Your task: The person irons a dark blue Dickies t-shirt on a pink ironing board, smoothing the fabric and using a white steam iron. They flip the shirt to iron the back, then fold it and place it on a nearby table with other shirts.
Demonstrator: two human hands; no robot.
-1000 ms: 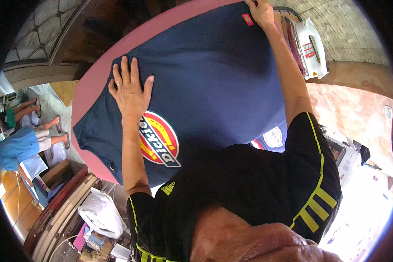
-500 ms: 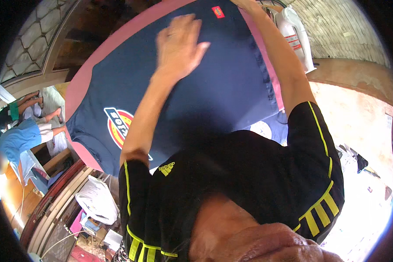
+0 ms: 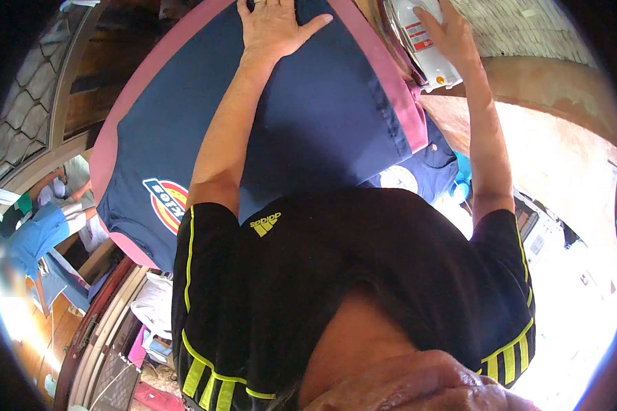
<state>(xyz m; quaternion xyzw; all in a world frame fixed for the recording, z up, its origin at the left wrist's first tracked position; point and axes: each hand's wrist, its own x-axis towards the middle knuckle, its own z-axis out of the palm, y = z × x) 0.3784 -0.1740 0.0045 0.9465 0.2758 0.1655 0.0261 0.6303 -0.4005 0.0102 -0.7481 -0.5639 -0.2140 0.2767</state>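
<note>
A dark navy T-shirt (image 3: 308,130) lies spread on a pink padded board cover (image 3: 127,89), its red, yellow and white print (image 3: 166,204) toward the left. Flat on the cloth at the far edge rests my left hand (image 3: 271,27), thumb and fingers apart, fingertips partly cut off by the frame. My right hand (image 3: 452,38) is at the far right, beside a white clothes iron (image 3: 425,51) with a red-and-white label. Its thumb and fingers are spread, some cut off at the top; no grip on the iron shows.
Another dark garment (image 3: 428,168) hangs below the board's right side. At the left a person in blue (image 3: 38,236) bends over cloth. White bags (image 3: 154,301) and loose items sit at lower left. A brown wall edge (image 3: 548,89) runs along the right.
My left hand has slid farther away along the shirt. My right hand has left the board's far edge and moved right to the iron. The iron appears shifted and tilted in view.
</note>
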